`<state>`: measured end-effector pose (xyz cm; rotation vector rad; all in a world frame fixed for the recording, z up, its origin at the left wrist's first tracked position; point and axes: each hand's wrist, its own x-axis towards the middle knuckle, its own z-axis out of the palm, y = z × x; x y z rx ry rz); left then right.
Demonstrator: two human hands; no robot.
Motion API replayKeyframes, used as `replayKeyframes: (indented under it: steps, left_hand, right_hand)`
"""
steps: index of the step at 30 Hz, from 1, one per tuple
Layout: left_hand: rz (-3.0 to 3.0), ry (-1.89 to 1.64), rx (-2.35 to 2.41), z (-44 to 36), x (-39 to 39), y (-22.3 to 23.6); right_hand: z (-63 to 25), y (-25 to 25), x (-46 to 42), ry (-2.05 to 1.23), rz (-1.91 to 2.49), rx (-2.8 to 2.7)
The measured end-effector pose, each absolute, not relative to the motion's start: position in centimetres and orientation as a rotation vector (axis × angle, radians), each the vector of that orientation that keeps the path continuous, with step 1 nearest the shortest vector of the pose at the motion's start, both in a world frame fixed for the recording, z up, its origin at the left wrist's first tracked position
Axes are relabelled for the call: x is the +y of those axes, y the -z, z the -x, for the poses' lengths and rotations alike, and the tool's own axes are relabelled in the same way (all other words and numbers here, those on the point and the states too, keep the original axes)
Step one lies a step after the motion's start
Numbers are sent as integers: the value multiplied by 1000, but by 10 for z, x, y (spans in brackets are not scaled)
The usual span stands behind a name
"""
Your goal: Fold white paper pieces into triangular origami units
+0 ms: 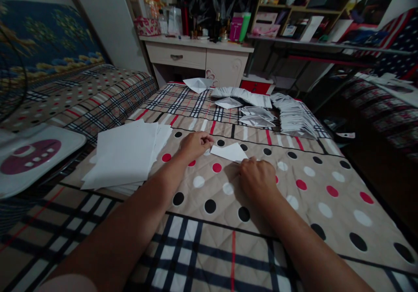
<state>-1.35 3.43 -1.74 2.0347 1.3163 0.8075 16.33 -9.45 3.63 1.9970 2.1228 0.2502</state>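
Observation:
A folded white paper piece (229, 152) lies on the dotted bedspread (313, 196) between my hands. My left hand (195, 145) is curled into a loose fist, its fingertips pinching the paper's left corner. My right hand (257, 178) is closed too, knuckles up, pressing on the paper's near right edge. A stack of flat white sheets (126, 154) rests just left of my left forearm.
Several folded paper shapes (256, 117) and a fanned pile of them (295, 117) lie further up the bed, with one larger folded piece (197, 84) beyond. A cluttered white dresser (196, 54) and a desk (326, 45) stand behind. A white cushion (32, 154) sits at left.

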Motion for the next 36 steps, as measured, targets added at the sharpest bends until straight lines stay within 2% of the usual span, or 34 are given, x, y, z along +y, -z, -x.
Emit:
replayKeyframes:
  steps: [11,18,27,36]
  left_hand:
    - [-2258,-804,800,19,38,18]
    - [-2265,-822,722,20,38,19]
    - [-2327,-542,589,32,37,-2]
    - [-2291,-698,656,25,40,15]
  right_hand:
    - [-169,-37,-93,-232,-2037,2158]
    - [-171,-40,-93,-194,-2071,2098]
    - [-171,-47,-92,-153,-2098,2007]
    - [-171,-52,-91,-160,-2125,1986]
